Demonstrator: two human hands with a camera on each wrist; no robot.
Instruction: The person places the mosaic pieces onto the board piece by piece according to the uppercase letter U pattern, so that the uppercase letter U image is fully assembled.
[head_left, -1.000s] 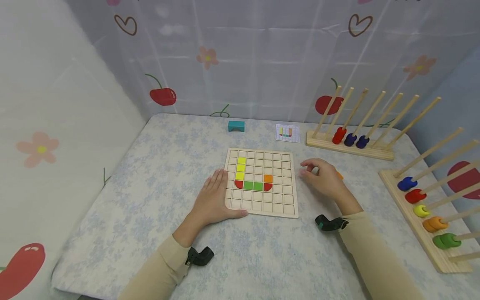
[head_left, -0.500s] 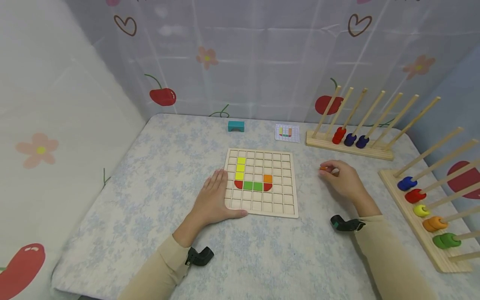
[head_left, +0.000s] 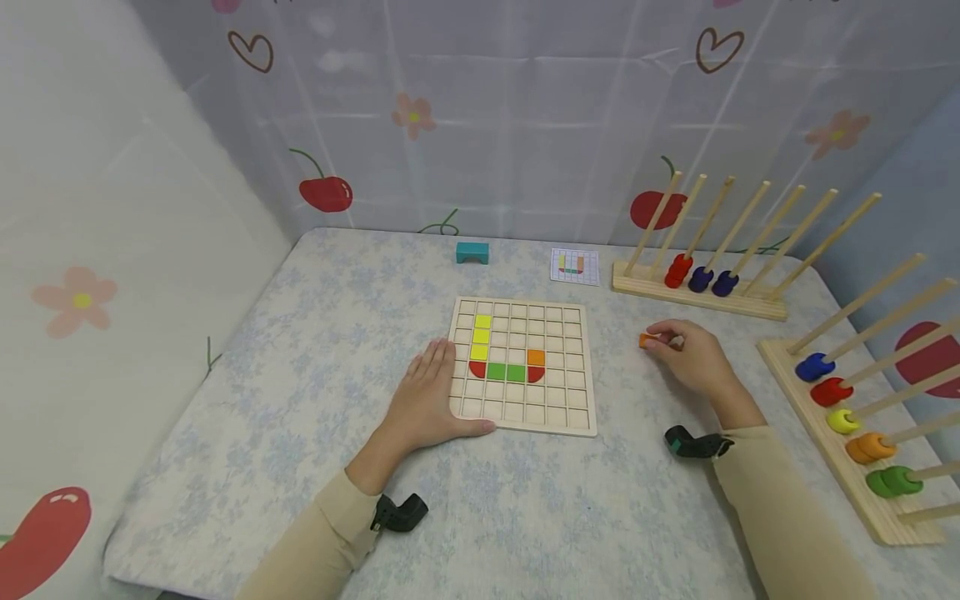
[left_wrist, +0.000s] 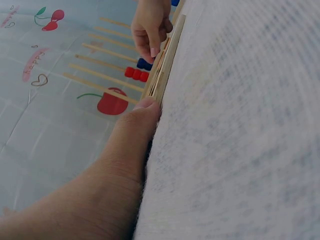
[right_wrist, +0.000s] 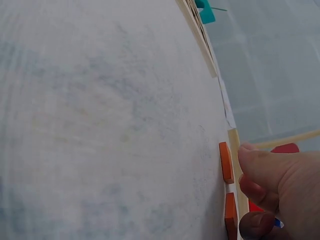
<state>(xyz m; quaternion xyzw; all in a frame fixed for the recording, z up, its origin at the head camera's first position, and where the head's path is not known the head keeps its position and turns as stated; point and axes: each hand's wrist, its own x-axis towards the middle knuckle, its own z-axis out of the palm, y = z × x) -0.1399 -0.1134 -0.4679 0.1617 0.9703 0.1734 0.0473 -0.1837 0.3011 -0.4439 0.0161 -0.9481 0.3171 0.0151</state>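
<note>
My left hand (head_left: 427,396) lies along the left edge of a square wooden grid board (head_left: 555,408), its thumb (left_wrist: 145,107) at the near edge. Yellow tiles (head_left: 481,337), green tiles (head_left: 506,372), red quarter-round tiles (head_left: 536,375) and one orange tile (head_left: 536,357) sit in the grid. Right of the board, my right hand (head_left: 693,358) has bent fingers at a loose orange tile (right_wrist: 226,162). Whether they pinch it cannot be told. A second orange tile (right_wrist: 230,216) lies beside it in the right wrist view; the hand covers that spot in the head view.
A pattern card (head_left: 575,267) and a teal arch block (head_left: 472,252) lie at the back. Two wooden peg racks with coloured beads stand at the right: one at the back (head_left: 697,302), one along the side (head_left: 847,492). A patterned curtain hangs behind.
My right hand has moved rightward from the board's edge to the loose orange tile, more of which shows now than half a second ago. My left hand and the board have stayed still.
</note>
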